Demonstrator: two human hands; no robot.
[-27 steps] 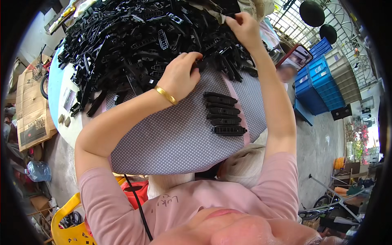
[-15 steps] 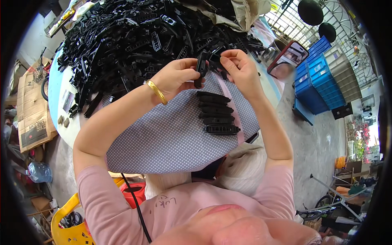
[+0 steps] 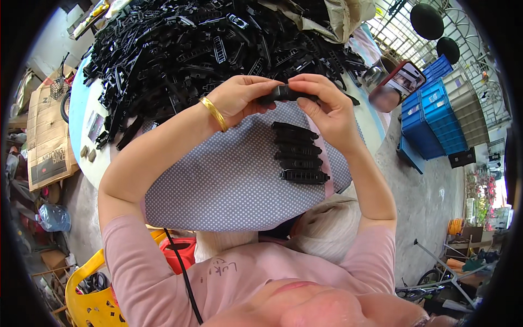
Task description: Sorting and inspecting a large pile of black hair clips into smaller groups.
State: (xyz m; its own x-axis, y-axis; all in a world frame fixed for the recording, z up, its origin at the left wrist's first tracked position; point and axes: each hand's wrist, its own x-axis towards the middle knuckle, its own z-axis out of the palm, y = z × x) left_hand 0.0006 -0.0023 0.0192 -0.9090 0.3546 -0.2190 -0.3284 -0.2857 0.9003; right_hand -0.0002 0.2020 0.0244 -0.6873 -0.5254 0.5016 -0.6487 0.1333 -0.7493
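Note:
A long black plastic part (image 3: 289,93) is held level between my two hands, in front of the heap. My left hand (image 3: 242,97), below a gold bangle, pinches one end of it. The fingers and thumb of my right hand (image 3: 326,104) close round the other end. My fingers cover both ends, so its exact kind does not show. Several similar black plastic parts (image 3: 299,150) lie stacked in a neat column on the dotted grey cloth (image 3: 218,185), just below my hands. Behind my hands spreads a large heap of loose black plastic parts (image 3: 185,49).
A phone (image 3: 406,82) leans on a metal can at the table's right side. Blue crates (image 3: 427,117) stand on the floor to the right. At the left are a cardboard box (image 3: 49,141), a water bottle (image 3: 53,217) and a yellow chair (image 3: 90,289).
My hands have come together. The black part in my left hand has turned from upright to level, and my right hand now grips its other end.

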